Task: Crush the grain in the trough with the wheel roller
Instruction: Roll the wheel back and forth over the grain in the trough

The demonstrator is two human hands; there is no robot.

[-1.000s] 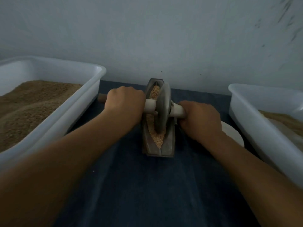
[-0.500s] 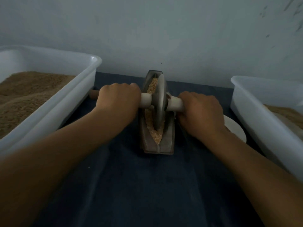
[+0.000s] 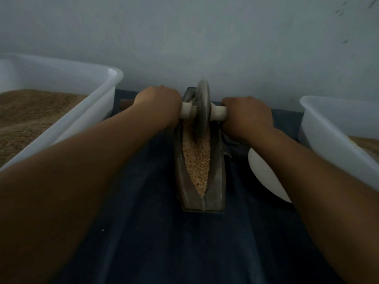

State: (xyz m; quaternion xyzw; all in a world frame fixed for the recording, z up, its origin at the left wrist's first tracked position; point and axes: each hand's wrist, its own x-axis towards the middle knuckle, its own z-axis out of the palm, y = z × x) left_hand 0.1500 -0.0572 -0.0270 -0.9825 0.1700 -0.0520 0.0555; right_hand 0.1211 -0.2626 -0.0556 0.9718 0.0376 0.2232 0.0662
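Pale grey wall closes off the far edge of a desk covered in dark blue cloth. At far left stands a white plastic tub holding a heap of brown ground material; its near rim runs alongside the left forearm.

Next rightward, the left hand is wrapped over the left end of the white axle handle, fingers curled and clamped on it, knuckles up. A short brown stub of the handle's end shows beyond the hand, near the tub wall.

At centre, the grey metal trough lies lengthwise on the cloth, pointing away from the person. Pale tan grain fills its V-shaped channel from the near tip up to the wheel. The wheel roller stands upright on edge in the trough's far half, its lower rim set into the grain.

Right of the wheel, the right hand grips the other end of the axle handle, fingers closed around it. A white plate lies on the cloth just beside the trough, partly under the right forearm. At far right sits a second white tub, with tan contents only partly in view.
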